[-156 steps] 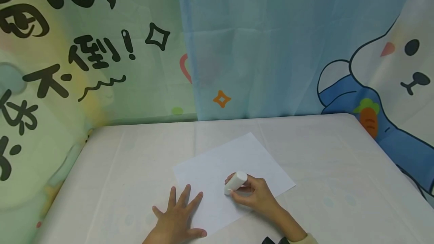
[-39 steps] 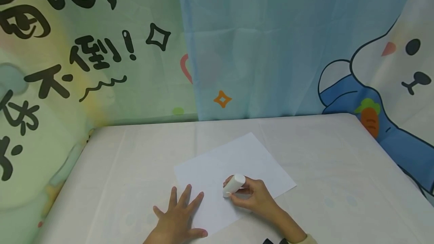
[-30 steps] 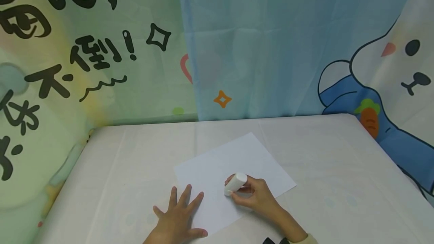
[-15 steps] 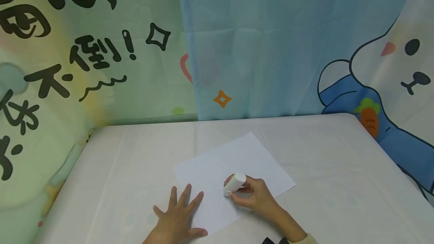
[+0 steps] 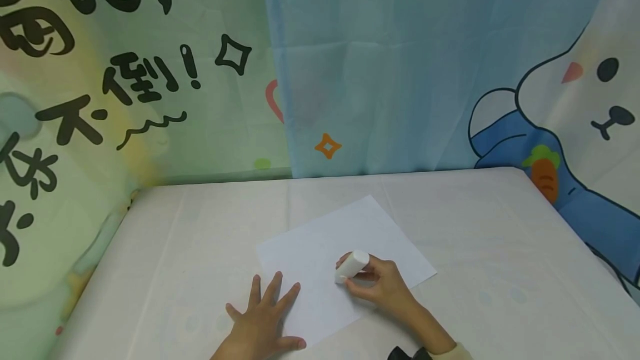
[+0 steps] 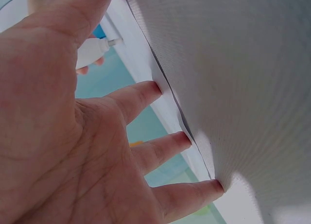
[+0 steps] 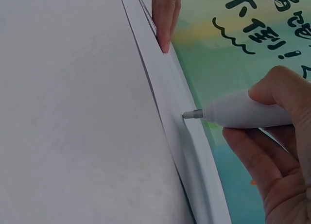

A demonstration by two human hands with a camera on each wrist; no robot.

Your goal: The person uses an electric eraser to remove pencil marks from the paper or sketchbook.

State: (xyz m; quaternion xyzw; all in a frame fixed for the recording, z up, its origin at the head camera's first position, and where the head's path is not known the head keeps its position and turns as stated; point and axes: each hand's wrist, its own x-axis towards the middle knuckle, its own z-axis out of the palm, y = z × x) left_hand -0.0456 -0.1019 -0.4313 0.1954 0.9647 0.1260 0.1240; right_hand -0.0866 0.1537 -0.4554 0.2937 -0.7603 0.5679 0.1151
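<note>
A blank-looking white sheet of paper (image 5: 320, 243) lies at an angle on the white-covered table. My right hand (image 5: 387, 288) pinches a fat white correction pen (image 5: 354, 265) between thumb and fingers, tilted over the paper's middle. In the right wrist view, the narrow grey tip of the correction pen (image 7: 248, 110) meets the paper (image 7: 170, 102); no mark shows. To its left, my left hand (image 5: 260, 321) rests with fingers spread, over the paper's lower left edge. The left wrist view has the fingertips (image 6: 181, 139) of that hand down on the surface.
White cloth covers the table (image 5: 200, 238) all round the paper. Behind it hangs a printed backdrop (image 5: 400, 71) in green and blue, with black characters and a white cartoon animal. A black strap (image 5: 407, 353) sits at the right wrist by a pale sleeve (image 5: 452, 352).
My right hand has shifted slightly up and to the right with the correction pen, after small back-and-forth movements. My left hand and the paper have stayed in place.
</note>
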